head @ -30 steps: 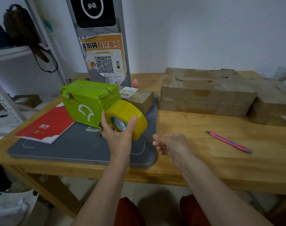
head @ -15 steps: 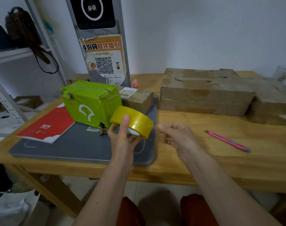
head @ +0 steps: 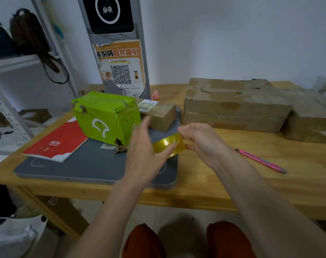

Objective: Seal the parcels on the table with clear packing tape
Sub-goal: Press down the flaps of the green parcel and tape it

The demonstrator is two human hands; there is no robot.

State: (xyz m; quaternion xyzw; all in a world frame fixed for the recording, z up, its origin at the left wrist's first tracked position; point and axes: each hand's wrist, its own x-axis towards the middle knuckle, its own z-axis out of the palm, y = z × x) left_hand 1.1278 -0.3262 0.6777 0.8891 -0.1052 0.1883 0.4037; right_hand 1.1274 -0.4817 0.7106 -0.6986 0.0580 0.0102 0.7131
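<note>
Holding the yellow-tinted roll of tape (head: 167, 145) between both hands, just above the near right corner of the grey mat (head: 84, 164). The left hand (head: 145, 155) cups the roll's near side, thumb against the band and fingers reaching over the top, though motion blur smears them. At the roll's three o'clock, the right hand (head: 201, 142) pinches its edge between curled fingertips. At ten o'clock from the roll sits the green parcel (head: 106, 118) on the mat, a small brown box (head: 159, 116) just behind it at twelve. Two large cardboard parcels (head: 232, 105) lie at two o'clock on the wooden table (head: 251, 183). A pink utility knife (head: 260, 161) rests at three o'clock, well apart.
</note>
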